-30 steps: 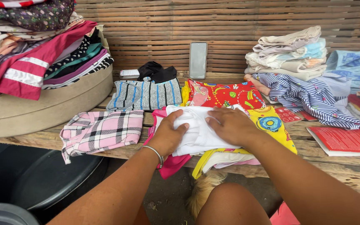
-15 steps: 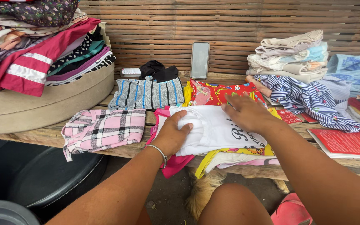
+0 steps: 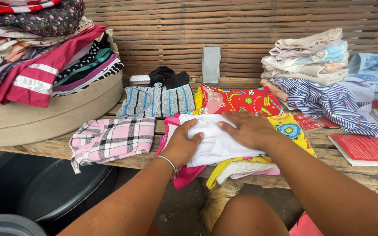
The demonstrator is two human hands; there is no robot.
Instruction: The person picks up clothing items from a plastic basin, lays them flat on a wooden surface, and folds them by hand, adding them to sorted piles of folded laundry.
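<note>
Both hands flat on a folded white garment (image 3: 213, 142) at the front edge of the wooden bench (image 3: 364, 175). Left hand (image 3: 181, 143) pressing on the garment's left end, fingers curled over the fold, gripping nothing; thin metal bangle (image 3: 168, 162) around that wrist. Right hand (image 3: 249, 129) spread open, palm down, on the garment's right half. Beneath the white garment: a pink piece (image 3: 184, 174) sticking out on the left and hanging over the edge, a yellow printed garment (image 3: 295, 133) showing on the right.

Just left of the stack, a folded pink plaid shirt (image 3: 112, 140). Behind it, a grey top with blue stripes (image 3: 157, 102), and beside that a red cartoon-print garment (image 3: 239, 100). Further back, a black cloth (image 3: 167, 78) and a phone (image 3: 211, 64) propped upright against the slatted bamboo wall (image 3: 241, 22).

Far left: a round beige tub (image 3: 53, 116) heaped with mixed clothes (image 3: 36, 48). Right side: a neat pile of pale folded clothes (image 3: 307, 57), a blue-and-white striped garment (image 3: 324, 102) spread in front of it, and a red booklet (image 3: 366, 149) near the edge. Below the bench, a dark basin (image 3: 44, 188).
</note>
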